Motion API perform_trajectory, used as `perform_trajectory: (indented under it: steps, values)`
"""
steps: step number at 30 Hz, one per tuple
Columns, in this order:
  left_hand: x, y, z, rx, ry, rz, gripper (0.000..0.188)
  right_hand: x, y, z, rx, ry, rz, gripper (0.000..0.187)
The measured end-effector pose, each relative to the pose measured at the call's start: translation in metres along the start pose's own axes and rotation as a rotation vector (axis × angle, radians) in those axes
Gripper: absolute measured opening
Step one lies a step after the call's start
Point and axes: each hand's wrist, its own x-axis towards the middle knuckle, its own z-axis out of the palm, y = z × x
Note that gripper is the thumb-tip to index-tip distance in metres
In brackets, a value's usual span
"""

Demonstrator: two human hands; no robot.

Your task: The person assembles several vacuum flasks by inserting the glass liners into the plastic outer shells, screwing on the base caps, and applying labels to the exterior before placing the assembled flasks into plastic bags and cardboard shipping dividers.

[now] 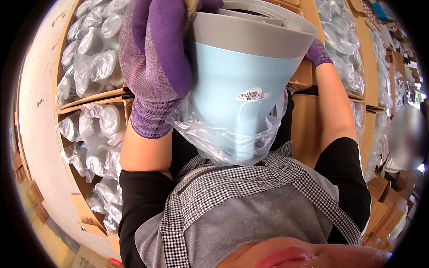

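Observation:
A light blue tapered bin (241, 71) with a wide grey rim is held up in front of my chest. It bears a small white barcode label, and a crumpled clear plastic bag (196, 129) hangs around its lower part. My left hand (156, 49), in a purple glove, is closed against the bin's left side by the rim, its fingertips partly cut off by the upper edge. A small yellowish patch shows beside those fingers. Beyond the rim on the right is my right hand (319, 52), also gloved; the bin hides its fingers.
Open cardboard boxes (94, 97) packed with plastic-wrapped items (96, 67) stand along the left. More boxes with wrapped items (339, 35) line the right side. A brown cardboard panel (307, 120) stands near my right forearm. Further cartons (386, 201) are stacked at the lower right.

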Motion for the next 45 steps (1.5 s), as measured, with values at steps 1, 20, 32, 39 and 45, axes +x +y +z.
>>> perform_trajectory:
  steps: [1, 20, 32, 39, 45]
  values:
    - [0.002, 0.001, 0.000, 0.073, -0.008, 0.029, 0.037, -0.003, 0.002, 0.000, -0.085, -0.047, -0.137, 0.031]
    - [0.004, 0.016, 0.011, -0.349, 0.139, -0.170, 0.033, 0.013, -0.036, 0.105, -1.310, 0.337, 0.235, 0.028]
    - [-0.005, 0.007, 0.004, -0.439, 0.124, -0.170, 0.028, -0.027, -0.032, 0.034, 0.296, -0.121, 0.210, 0.023]
    - [0.004, 0.027, 0.013, -0.443, 0.138, -0.199, 0.032, -0.019, -0.010, 0.016, -0.118, 0.016, 0.160, 0.027]
    - [0.008, 0.029, 0.024, -0.466, 0.161, -0.124, 0.035, 0.001, 0.013, 0.014, -0.515, 0.078, 0.132, 0.028]
